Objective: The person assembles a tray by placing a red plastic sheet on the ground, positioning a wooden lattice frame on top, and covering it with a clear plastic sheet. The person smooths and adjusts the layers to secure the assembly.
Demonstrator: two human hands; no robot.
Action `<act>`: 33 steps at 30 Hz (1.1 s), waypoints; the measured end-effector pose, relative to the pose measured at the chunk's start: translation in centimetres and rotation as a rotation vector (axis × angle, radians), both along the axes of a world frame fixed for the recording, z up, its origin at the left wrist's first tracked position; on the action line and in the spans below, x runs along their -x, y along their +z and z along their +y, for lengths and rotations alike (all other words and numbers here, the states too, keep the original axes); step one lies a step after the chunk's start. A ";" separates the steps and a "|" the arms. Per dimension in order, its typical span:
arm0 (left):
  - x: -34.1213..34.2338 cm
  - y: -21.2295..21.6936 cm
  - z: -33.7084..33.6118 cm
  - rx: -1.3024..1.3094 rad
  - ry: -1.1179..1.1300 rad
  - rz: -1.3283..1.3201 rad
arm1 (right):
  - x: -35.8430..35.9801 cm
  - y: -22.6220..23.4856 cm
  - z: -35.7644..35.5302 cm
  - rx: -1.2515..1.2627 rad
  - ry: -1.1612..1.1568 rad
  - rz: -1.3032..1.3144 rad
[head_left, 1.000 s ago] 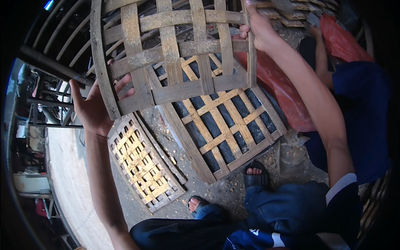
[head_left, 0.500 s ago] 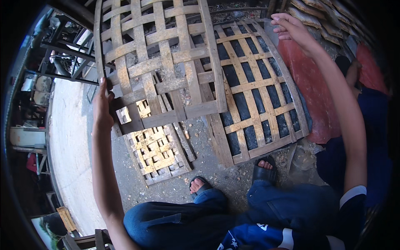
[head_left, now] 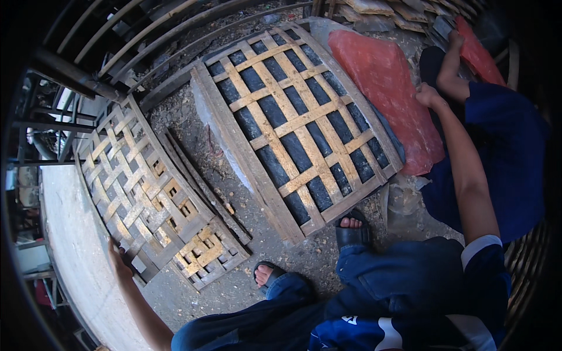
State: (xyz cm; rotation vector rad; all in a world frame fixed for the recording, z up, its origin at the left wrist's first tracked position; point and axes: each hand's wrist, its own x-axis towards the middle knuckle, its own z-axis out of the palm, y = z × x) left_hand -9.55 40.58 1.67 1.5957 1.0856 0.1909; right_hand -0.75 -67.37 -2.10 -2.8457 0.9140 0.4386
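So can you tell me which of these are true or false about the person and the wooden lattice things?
1. The left hand touches the near edge of the grey woven lattice panel. True.
2. The big slatted frame is held up in the air. False: it lies on the ground, and neither hand touches it.
3. The right hand is beside the red sheet. True.
4. The person is barefoot. False: there are black sandals on the feet.
5. The woven lattice panel lies on top of a smaller yellowish lattice. True.
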 end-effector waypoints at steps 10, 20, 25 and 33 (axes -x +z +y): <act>3.8 -5.5 2.0 -0.310 -0.120 0.239 | 0.6 -0.9 4.6 0.255 -0.039 0.127; 5.1 -7.8 0.8 -0.031 -0.494 0.688 | 1.8 -5.8 4.8 0.447 0.082 0.128; 4.4 -8.7 -3.5 -0.603 -0.857 0.791 | 1.5 -9.1 3.5 0.395 -0.027 0.052; 3.2 -7.4 -6.3 -0.587 -1.181 0.757 | 2.9 -8.0 5.4 0.226 -0.010 -0.046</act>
